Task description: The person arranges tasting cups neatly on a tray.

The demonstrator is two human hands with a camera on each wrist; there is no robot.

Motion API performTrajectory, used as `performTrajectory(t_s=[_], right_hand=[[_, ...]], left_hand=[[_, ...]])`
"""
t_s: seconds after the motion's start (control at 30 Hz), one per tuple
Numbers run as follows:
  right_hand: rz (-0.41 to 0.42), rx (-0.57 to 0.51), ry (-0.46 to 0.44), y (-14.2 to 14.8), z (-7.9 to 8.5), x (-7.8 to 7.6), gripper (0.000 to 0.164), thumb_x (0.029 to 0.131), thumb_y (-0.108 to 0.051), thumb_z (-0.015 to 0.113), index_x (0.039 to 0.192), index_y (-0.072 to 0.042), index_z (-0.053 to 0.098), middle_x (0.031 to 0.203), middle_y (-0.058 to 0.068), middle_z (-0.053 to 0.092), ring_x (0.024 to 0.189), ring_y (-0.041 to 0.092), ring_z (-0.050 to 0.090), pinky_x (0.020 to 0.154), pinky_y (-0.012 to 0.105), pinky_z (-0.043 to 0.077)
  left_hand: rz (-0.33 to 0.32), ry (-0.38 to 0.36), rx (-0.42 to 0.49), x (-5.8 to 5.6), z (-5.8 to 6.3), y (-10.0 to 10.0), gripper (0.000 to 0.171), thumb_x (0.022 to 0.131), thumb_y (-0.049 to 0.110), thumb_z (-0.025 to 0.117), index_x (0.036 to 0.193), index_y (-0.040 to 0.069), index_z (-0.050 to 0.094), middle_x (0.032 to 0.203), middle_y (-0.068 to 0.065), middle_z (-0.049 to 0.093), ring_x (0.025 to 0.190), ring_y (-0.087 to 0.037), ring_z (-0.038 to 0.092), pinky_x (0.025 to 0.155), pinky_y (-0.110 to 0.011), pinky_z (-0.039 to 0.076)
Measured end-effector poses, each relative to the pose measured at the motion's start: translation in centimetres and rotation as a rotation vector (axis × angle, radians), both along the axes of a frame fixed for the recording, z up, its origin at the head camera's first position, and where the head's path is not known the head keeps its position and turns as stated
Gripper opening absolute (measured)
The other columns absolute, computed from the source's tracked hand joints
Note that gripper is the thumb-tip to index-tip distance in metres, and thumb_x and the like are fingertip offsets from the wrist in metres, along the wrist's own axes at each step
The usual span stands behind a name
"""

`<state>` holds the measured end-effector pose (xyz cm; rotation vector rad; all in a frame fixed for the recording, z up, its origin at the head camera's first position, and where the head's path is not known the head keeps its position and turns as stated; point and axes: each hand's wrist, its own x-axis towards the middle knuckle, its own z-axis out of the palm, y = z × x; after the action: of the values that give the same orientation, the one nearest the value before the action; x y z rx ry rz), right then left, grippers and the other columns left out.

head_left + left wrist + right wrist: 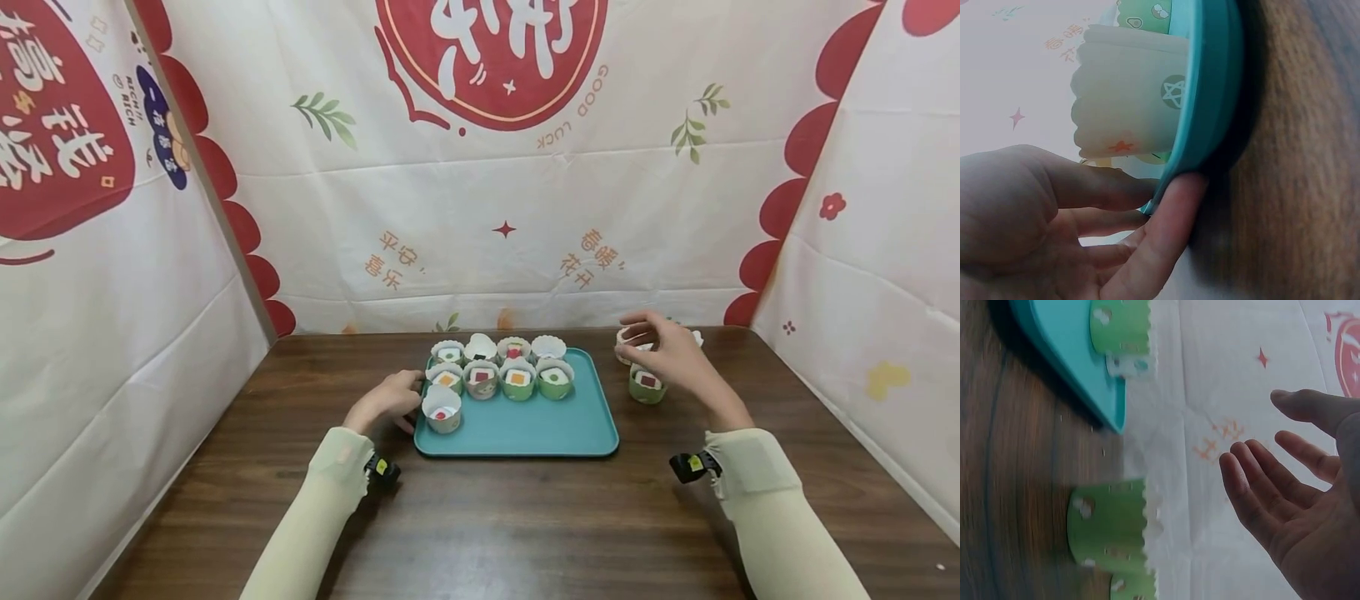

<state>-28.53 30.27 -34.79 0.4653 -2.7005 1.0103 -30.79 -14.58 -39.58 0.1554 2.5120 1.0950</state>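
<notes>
My left hand [390, 398] is at the left edge of a teal tray [532, 429]. In the left wrist view, its fingers [1169, 219] pinch the tray's rim, close to a pale paper baking cup [1132, 94]. Several paper cups stand in rows at the tray's back and left, among them a white-lined cup [442, 410] at the front left. Above the cups right of the tray hovers my right hand [671, 354], fingers spread and gently bent, holding nothing. Below it stands a green cup [647, 385] with a dark red square inside; other cups behind are partly hidden by the hand.
A brown wooden table [480, 525] carries everything. Printed white cloth [487, 200] hangs behind it and along both sides. The tray's front right part shows bare teal surface. Each wrist wears a small black camera strap.
</notes>
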Motion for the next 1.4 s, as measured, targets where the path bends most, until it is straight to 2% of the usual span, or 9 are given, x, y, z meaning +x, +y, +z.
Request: performTrajectory(t_s=[0.13,0.23,0.4,0.5,0.67,0.87,1.13,1.4], right_hand=[[-0.051,-0.011,-0.009,1.3,-0.1,0.0,0.051,0.099,-0.03,0.071,0.139,-0.004,0.055,0.127,0.025,0.068,0.117,0.042,0.066,0.096,0.056,0.057],[-0.083,-0.024,-0.028,2.2,-0.4,-0.1,0.053,0.098,-0.033,0.072,0.139,-0.004,0.055,0.128,0.026,0.066,0.121,0.044,0.063,0.1,0.061,0.052],[-0.117,-0.012,-0.045,3.2,-1.2,-0.5,0.055,0.096,-0.034,0.075,0.137,-0.003,0.056,0.131,0.026,0.065,0.125,0.044,0.059,0.102,0.064,0.051],[-0.12,0.021,-0.09,3.7,-1.6,-0.9,0.059,0.095,-0.037,0.075,0.138,-0.003,0.055,0.134,0.027,0.063,0.129,0.046,0.056,0.105,0.066,0.048],[-0.083,0.102,-0.152,4.4,-2.4,-1.3,0.07,0.092,-0.041,0.077,0.141,0.002,0.051,0.136,0.032,0.06,0.13,0.052,0.055,0.105,0.068,0.048],[-0.037,0.113,-0.212,4.7,-3.3,-1.5,0.078,0.089,-0.04,0.08,0.145,0.002,0.046,0.138,0.033,0.058,0.129,0.052,0.055,0.103,0.067,0.051],[-0.004,0.13,-0.233,4.8,-3.8,-1.8,0.08,0.088,-0.039,0.082,0.144,0.005,0.046,0.136,0.034,0.058,0.124,0.052,0.057,0.1,0.066,0.053],[-0.004,0.165,-0.247,5.1,-4.2,-1.8,0.081,0.086,-0.038,0.084,0.144,0.005,0.046,0.134,0.036,0.057,0.123,0.052,0.056,0.098,0.067,0.052]], left_hand=[[-0.007,0.015,-0.009,-0.1,0.2,0.0,0.063,0.098,0.0,0.045,0.159,-0.002,0.032,0.143,-0.027,0.054,0.091,-0.029,0.069,0.066,-0.038,0.066],[-0.01,0.02,-0.015,-0.1,0.2,0.1,0.063,0.098,0.0,0.045,0.16,-0.002,0.031,0.142,-0.028,0.054,0.09,-0.029,0.069,0.065,-0.038,0.066],[-0.001,0.007,-0.003,0.1,0.0,-0.2,0.064,0.097,-0.002,0.044,0.16,-0.002,0.03,0.146,-0.028,0.051,0.09,-0.029,0.07,0.066,-0.039,0.066],[-0.004,0.007,0.007,0.2,-0.1,-0.4,0.064,0.097,-0.001,0.044,0.159,-0.002,0.031,0.148,-0.028,0.05,0.09,-0.029,0.071,0.066,-0.039,0.066],[-0.015,0.013,0.014,0.2,-0.2,-0.6,0.063,0.097,0.0,0.044,0.159,-0.002,0.032,0.147,-0.027,0.052,0.09,-0.029,0.071,0.066,-0.039,0.066],[-0.011,0.014,0.014,0.4,0.0,-0.6,0.062,0.097,0.0,0.045,0.158,-0.002,0.034,0.143,-0.028,0.054,0.089,-0.029,0.071,0.066,-0.039,0.066],[-0.004,0.013,0.009,0.6,0.0,-0.6,0.061,0.098,0.0,0.045,0.158,-0.003,0.033,0.143,-0.028,0.054,0.09,-0.029,0.071,0.066,-0.039,0.066],[-0.006,0.003,0.009,0.3,0.1,-0.2,0.063,0.099,0.001,0.045,0.16,-0.003,0.029,0.145,-0.028,0.052,0.093,-0.029,0.07,0.067,-0.039,0.067]])
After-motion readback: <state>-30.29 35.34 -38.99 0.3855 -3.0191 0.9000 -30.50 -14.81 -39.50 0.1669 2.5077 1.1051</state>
